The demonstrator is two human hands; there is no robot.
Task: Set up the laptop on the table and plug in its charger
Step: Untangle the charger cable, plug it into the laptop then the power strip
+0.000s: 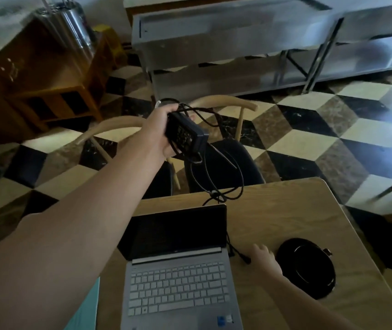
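Nearest the viewer, the laptop (178, 270) sits open on the bench (297, 210), keyboard toward the person and dark screen upright behind it. Just beside its right edge, the right hand (265, 258) rests on the bench with its fingers at the cable's plug end (246, 259); whether they pinch the plug or only touch it cannot be told. A black round object (307, 270) lies immediately right of that hand.

From the plug, the cable (223, 194) runs along the screen's right side, loops at the far bench edge and rises to the charger brick (186, 133). The left hand (160, 129) holds the brick out beyond the bench, fingers wrapped around it with some cable coils. The brick's long axis slants from far-left to near-right.

The right hand is nearer the laptop's right side, judged to be the port side. Loose loops hang over a black-seated chair (226, 160) and could snag its curved wooden backrest. No wall socket is visible.
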